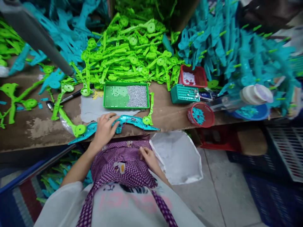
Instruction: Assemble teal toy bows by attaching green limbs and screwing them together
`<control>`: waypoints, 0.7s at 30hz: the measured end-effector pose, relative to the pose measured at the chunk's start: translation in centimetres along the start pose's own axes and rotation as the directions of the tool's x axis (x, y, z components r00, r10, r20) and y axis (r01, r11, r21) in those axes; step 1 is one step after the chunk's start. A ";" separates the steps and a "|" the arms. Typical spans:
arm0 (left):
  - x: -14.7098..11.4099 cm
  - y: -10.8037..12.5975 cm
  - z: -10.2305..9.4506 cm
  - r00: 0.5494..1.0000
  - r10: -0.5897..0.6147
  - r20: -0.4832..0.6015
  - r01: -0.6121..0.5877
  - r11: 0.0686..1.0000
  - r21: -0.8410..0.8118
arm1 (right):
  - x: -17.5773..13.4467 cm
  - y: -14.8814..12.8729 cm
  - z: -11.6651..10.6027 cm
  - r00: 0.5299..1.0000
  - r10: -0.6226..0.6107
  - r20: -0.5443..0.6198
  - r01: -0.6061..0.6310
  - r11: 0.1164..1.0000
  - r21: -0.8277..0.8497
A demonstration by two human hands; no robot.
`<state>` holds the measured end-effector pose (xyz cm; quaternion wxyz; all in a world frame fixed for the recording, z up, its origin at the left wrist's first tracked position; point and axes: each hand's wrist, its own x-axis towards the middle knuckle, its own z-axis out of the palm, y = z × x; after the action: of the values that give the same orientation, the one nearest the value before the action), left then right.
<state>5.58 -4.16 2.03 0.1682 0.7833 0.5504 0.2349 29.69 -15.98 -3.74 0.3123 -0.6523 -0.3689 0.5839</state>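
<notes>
A long turquoise plastic part [132, 120] lies along the front edge of the bench, with thin wires and a small dark piece in its hollow side. My left hand [105, 127] grips it near the middle, fingers across the top and thumb on the right. My right hand [149, 156] is apart from it, over the checked apron [111, 157]; its fingers are curled together, and what they hold, if anything, cannot be made out. Lime-green arm pieces lie by both ends of the part, one on the left [79, 130] and another on the right [147, 119].
Behind the part stands a green tray [113, 105] of small silvery metal pieces. Lime-green parts [132, 60] and turquoise parts [220, 47] are heaped at the back. Red cups and a teal box [181, 94] stand right. A white-lined container [180, 157] sits below the bench edge.
</notes>
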 end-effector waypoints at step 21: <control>4.1 2.1 6.1 0.900 0.321 0.294 -0.306 0.947 -0.097 | 7.3 -8.4 -11.7 0.784 -0.107 -0.611 0.514 0.664 0.543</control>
<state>11.78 -1.07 -1.20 0.2302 0.8841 0.3787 0.1480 40.69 -5.03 0.83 0.7180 -0.5472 -0.1360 0.4082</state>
